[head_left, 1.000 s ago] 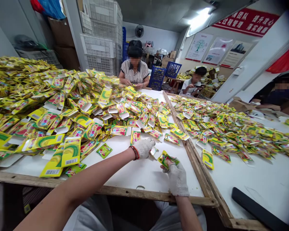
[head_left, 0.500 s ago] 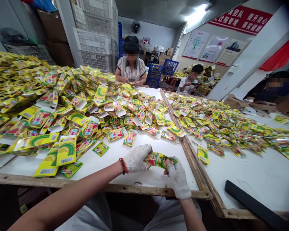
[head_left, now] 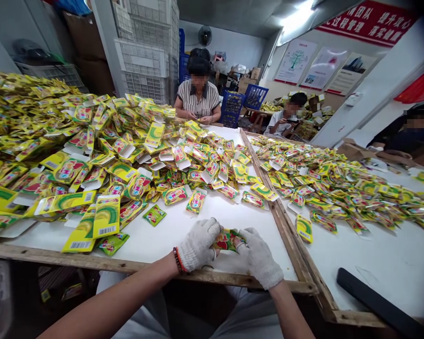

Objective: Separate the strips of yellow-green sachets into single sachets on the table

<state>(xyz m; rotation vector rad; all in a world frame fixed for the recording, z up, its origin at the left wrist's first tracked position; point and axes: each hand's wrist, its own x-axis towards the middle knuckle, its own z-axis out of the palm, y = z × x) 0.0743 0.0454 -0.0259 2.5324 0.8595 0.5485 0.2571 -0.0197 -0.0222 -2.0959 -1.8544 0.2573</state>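
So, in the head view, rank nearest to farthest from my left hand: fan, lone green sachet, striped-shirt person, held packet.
1. Held packet: between left hand and right hand.
2. Lone green sachet: left, on table.
3. Striped-shirt person: across table.
4. Fan: far back.

A small printed carton (head_left: pixel 221 241), with yellow, red and green on its visible face and part of some large, pale lettering, lies lengthwise across the frame just below and right of centre, held up over the table's near edge between the left hand (head_left: pixel 199 242) and the right hand (head_left: pixel 260 256). A green sachet (head_left: pixel 235 234) shows at its right end, in line with it and partly under the right fingers; gloved fingers cover both outer ends, so how far the sachet sits inside cannot be told.
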